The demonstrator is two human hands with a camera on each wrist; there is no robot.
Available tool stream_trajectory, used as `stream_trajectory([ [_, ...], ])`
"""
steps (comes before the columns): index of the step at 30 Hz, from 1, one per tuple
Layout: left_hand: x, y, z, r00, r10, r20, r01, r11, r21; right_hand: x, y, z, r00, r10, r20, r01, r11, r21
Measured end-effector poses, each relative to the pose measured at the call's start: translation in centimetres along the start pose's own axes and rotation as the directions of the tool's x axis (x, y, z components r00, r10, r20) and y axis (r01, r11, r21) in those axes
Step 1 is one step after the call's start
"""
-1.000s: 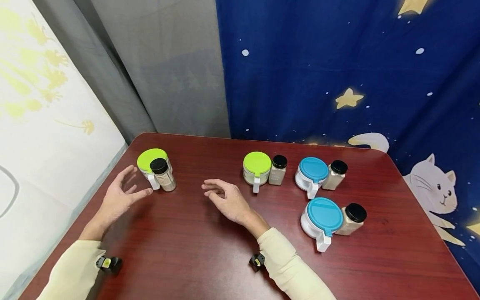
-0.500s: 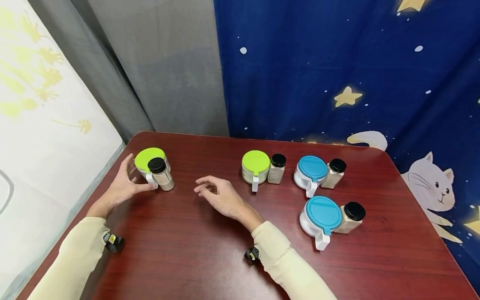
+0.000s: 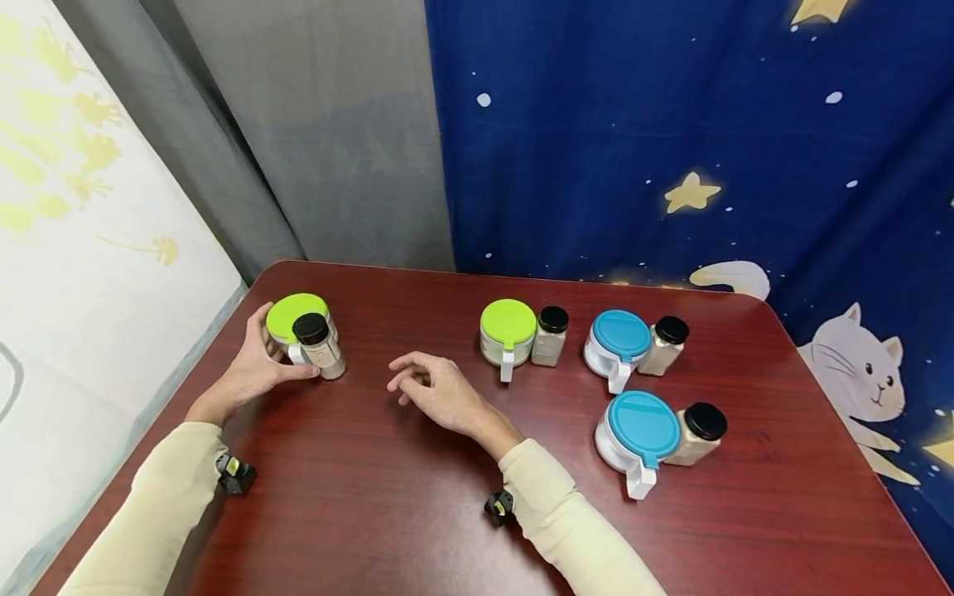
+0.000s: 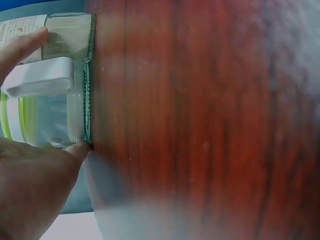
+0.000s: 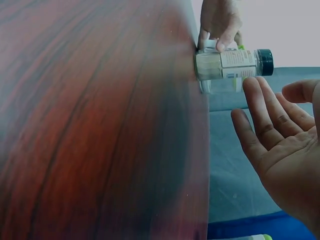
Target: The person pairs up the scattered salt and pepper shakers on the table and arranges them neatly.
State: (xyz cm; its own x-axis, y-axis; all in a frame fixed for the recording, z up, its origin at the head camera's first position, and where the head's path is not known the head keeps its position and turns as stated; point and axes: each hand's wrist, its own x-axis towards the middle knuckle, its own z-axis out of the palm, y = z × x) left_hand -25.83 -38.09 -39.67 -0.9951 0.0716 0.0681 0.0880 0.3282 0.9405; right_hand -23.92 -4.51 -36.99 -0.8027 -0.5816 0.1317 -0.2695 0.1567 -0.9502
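Observation:
At the table's far left, my left hand curls round a clear seasoning jar with a green lid and a white handle. Its thumb lies on the black-capped spice bottle that stands upright against the jar; the other fingers are on the jar's left side, partly hidden. Both containers stand on the tabletop. My right hand hovers over the middle of the table with loosely bent fingers and holds nothing. In the right wrist view, the right palm faces the bottle from a distance.
A second green-lidded jar stands beside a black-capped bottle at the back middle. Two blue-lidded jars, one behind and one nearer, each have a bottle beside them. Curtains hang behind the table.
My left hand has moved right and forward, closing round the green-lidded jar with its thumb reaching the spice bottle. My right hand has shifted slightly left. The containers stay in place.

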Motion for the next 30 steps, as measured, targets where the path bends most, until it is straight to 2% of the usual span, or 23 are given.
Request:
stream_trajectory([
  [5, 0.4, 0.0, 0.0, 1.000, 0.025, 0.004, -0.025, 0.997, 0.075, -0.3, 0.3, -0.4, 1.000, 0.006, 0.002, -0.006, 1.000, -0.015],
  [12, 0.5, 0.9, 0.6, 0.994, 0.104, -0.016, -0.097, 0.968, 0.231, -0.7, 0.6, -0.7, 1.000, 0.011, 0.003, -0.010, 0.998, -0.061],
  [21, 0.3, 0.4, 1.2, 0.989, 0.144, -0.030, -0.136, 0.972, 0.191, -0.8, 0.9, -0.8, 1.000, 0.023, 0.013, -0.021, 0.996, -0.092],
  [25, -0.2, 0.7, 1.4, 0.990, 0.141, -0.003, -0.138, 0.973, 0.187, -0.6, 1.0, -0.7, 1.000, 0.003, -0.006, -0.004, 0.991, -0.135],
  [30, -0.6, 0.8, 1.6, 0.987, 0.155, 0.049, -0.160, 0.978, 0.133, -0.3, 1.2, -0.3, 0.999, -0.009, -0.043, 0.002, 0.984, -0.179],
])
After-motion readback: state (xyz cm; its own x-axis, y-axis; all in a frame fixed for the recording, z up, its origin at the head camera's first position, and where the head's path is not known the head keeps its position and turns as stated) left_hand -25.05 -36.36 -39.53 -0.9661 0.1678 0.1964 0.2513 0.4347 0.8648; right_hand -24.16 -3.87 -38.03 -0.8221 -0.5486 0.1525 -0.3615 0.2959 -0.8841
